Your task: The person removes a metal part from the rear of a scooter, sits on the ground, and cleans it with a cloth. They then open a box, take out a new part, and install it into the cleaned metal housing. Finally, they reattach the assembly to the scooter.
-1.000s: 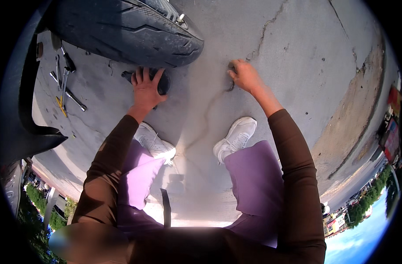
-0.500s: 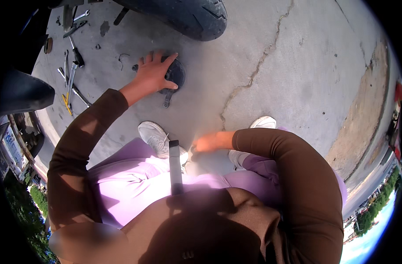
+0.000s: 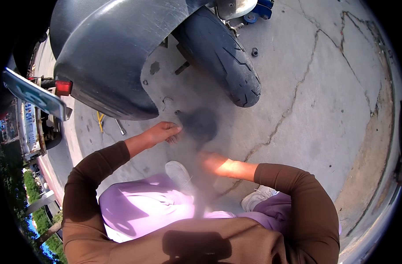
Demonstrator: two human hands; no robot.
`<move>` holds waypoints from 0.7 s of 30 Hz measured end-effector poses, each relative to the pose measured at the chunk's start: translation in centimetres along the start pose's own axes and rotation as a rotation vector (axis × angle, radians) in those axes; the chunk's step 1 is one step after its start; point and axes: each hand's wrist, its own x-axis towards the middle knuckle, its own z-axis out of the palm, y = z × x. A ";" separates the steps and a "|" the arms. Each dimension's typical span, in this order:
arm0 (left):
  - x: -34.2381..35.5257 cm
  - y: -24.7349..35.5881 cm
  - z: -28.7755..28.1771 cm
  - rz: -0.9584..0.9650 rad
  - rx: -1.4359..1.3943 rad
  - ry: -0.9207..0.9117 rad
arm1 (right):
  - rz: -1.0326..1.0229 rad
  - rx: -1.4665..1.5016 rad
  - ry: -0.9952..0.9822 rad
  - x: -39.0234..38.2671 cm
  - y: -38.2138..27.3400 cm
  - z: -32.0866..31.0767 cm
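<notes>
On the concrete between my hands lies a dark round metal part (image 3: 201, 125), its outline blurred, with a small stub at its upper left. My left hand (image 3: 163, 132) is at its left edge, with thumb and forefinger pinched together and the other fingers curled below. Whether anything is in that pinch, or whether it touches the part, I cannot make out. Below the part is my right hand (image 3: 215, 163), smeared by motion, so its fingers do not show clearly.
Ahead stands a scooter's dark rear bodywork (image 3: 108, 57) with a rear tyre (image 3: 225, 61). A socket wrench (image 3: 120, 127) and a yellow-handled tool (image 3: 100, 121) lie at left. Past the tyre is a small black ring-shaped piece (image 3: 254, 52). A crack (image 3: 282, 121) crosses the concrete.
My left hand has come off the top of the round part to its left edge, fingers now pinched. My right hand has moved forward toward the part. The view has shifted, showing more of the scooter.
</notes>
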 end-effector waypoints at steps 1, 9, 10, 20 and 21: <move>-1.4 -1.2 0.2 -0.093 -0.247 -0.015 | 0.029 0.054 0.108 2.0 -1.4 -4.0; 1.8 -3.4 2.2 0.163 -1.144 -0.267 | -0.135 -0.076 0.467 9.3 -1.6 -8.1; 2.5 -4.4 0.6 0.163 -1.131 -0.321 | -0.130 -0.082 0.468 9.3 -1.8 -8.2; 9.5 -9.2 -29.3 0.202 -0.764 0.383 | 0.271 0.000 0.246 5.4 1.7 -5.2; 10.5 -8.4 -30.5 0.277 -0.884 0.339 | 0.288 -0.022 0.242 4.8 2.4 -4.8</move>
